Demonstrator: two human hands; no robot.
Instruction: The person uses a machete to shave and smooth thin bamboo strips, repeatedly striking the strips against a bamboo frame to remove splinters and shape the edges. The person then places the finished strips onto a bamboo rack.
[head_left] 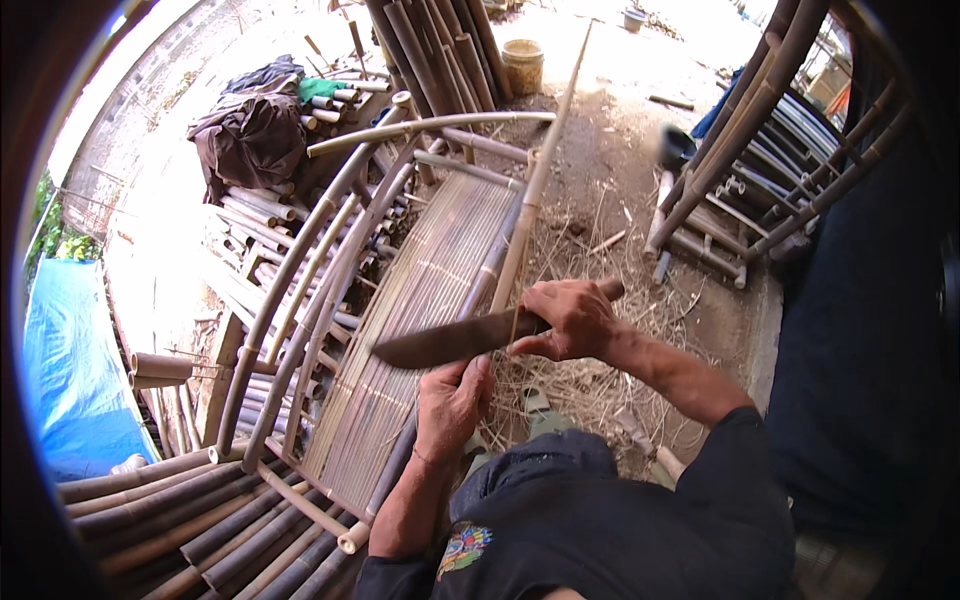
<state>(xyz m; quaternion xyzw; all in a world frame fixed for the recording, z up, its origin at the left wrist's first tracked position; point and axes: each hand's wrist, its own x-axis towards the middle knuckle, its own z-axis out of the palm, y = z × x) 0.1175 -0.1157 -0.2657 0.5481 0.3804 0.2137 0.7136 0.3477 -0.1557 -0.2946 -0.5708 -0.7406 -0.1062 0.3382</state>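
Note:
My right hand is wrapped round the wooden handle of a machete. Its broad dark blade points left, over the slatted seat of a bamboo bench. Just below the blade, my left hand is closed, with the thumb pressed against the fingers. A long bamboo strip slopes down from the far ground, passes behind the blade and lines up with my left hand's grip; its near end is hidden by blade and fingers. Close to my right hand, a thin sliver crosses the blade.
Curved bamboo rails rise along the bench's left side. Cut bamboo poles lie at the lower left, beside a blue tarp. Shavings litter the ground. A bamboo frame stands right; a bucket sits far back.

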